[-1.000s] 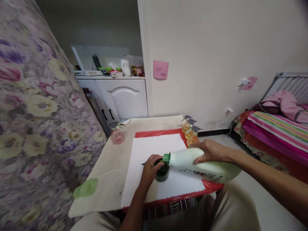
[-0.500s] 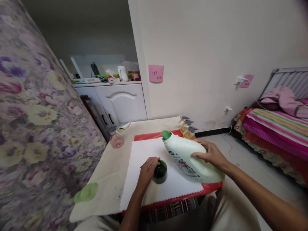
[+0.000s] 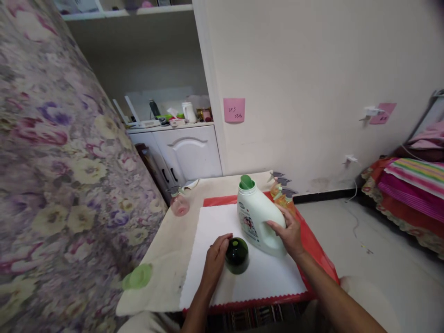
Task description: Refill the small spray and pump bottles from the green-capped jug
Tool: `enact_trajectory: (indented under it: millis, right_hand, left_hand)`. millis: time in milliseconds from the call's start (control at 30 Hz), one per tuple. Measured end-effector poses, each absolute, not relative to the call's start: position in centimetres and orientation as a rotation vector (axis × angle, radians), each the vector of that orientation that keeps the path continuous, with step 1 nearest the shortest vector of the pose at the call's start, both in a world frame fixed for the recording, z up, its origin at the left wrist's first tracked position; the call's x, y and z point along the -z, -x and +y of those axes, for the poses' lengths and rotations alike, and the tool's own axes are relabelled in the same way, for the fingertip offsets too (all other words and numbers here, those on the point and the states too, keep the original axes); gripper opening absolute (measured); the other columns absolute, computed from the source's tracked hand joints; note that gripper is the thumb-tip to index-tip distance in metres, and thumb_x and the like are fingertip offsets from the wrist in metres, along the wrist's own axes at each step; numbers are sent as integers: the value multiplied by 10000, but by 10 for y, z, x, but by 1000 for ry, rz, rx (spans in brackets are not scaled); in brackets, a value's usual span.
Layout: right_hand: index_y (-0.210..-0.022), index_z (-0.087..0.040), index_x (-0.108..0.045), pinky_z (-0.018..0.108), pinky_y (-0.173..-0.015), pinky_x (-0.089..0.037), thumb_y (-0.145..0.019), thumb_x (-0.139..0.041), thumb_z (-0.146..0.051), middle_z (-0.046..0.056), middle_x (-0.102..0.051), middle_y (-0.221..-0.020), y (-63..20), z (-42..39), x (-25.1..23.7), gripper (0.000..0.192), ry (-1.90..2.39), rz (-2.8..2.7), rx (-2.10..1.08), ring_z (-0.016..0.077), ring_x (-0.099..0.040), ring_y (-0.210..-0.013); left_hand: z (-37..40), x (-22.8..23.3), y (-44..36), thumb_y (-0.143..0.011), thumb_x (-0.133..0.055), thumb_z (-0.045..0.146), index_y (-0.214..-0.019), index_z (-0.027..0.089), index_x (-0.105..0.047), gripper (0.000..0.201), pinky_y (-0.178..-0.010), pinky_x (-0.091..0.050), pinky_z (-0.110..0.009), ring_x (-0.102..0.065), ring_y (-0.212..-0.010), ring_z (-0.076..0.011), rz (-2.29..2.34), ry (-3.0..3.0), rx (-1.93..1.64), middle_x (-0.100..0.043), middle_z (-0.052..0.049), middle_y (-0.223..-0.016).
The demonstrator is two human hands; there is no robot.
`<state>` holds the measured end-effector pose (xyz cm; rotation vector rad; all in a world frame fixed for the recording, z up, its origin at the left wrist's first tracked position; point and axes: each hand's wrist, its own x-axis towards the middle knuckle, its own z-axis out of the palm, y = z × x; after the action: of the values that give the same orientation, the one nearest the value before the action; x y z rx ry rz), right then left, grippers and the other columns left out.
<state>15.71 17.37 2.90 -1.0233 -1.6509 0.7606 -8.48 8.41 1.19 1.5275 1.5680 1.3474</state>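
Observation:
My right hand (image 3: 287,231) is wrapped around the handle side of a large pale green detergent bottle (image 3: 262,222). The jug-like bottle leans to the left over a white sheet, its green spout (image 3: 246,182) uncapped and pointing upward. Close below it stands a small round dark green bottle (image 3: 237,256) with a light green spot, perhaps its mouth, on top. Against its left side my left hand (image 3: 218,254) is cupped, fingers curled round its upper edge. Part of the left fingers' grip is hidden.
Several spray bottles with orange liquid (image 3: 285,199) cluster at the table's far right corner. A pink spray bottle (image 3: 179,204) stands at the far left, and light green round pieces (image 3: 138,276) lie near the left edge. A floral curtain (image 3: 69,175) hangs beside the table.
The detergent bottle has swung from a steep leftward tilt to a more upright stance, its spout higher. My left hand stays at the dark green bottle. The view has shifted slightly.

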Motion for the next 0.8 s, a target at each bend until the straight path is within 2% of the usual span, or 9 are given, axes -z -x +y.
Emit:
enact_trajectory:
  millis: [100,267,600,700,800]
  right_hand:
    - [-1301,-190,-466,399,-749,-560,-762,-655,-459,143,-567,-1282,-141,183,-21,632,983,-1454,-783,300,-606,-1024]
    - [-1281,-192,-500,408,-891,-518,-753,-686,-408,123,-582,-1269,-126,189,-8,600,938,-1421,-807,292,-575,-1105]
    - [-1284,-196,-514,427,-873,-526,-752,-678,-426,115,-608,-1237,-130,194,9,603,927,-1387,-846,303,-586,-1086]
    - [-1324,-225,-480,462,-945,-474,-771,-657,-431,107,-574,-1279,-136,190,10,616,948,-1459,-837,300,-541,-1145]
    - [-1338,-227,-450,469,-927,-472,-762,-672,-436,116,-550,-1240,-147,180,15,652,1010,-1511,-718,278,-562,-1060]
  left_hand:
    - [82,-9,85,-892,-471,429,-1080,217,-672,348,-1003,-438,-403,-619,-1098,-234,1589,-1505,-1359,-704,-65,-1135]
    - [77,0,91,-896,-466,414,-1107,223,-656,342,-1035,-410,-418,-599,-1134,-236,1624,-1455,-1350,-684,-66,-1179]
    - [68,15,98,-890,-454,437,-1184,203,-594,401,-1045,-390,-425,-591,-1147,-241,1656,-1277,-1373,-673,-92,-1196]
    - [60,23,108,-876,-457,446,-1153,181,-595,407,-997,-434,-403,-627,-1079,-240,1729,-1215,-1403,-697,-98,-1130]
    - [49,31,118,-874,-422,450,-1086,179,-607,391,-902,-488,-369,-663,-972,-230,1911,-1233,-1327,-714,-83,-1049]
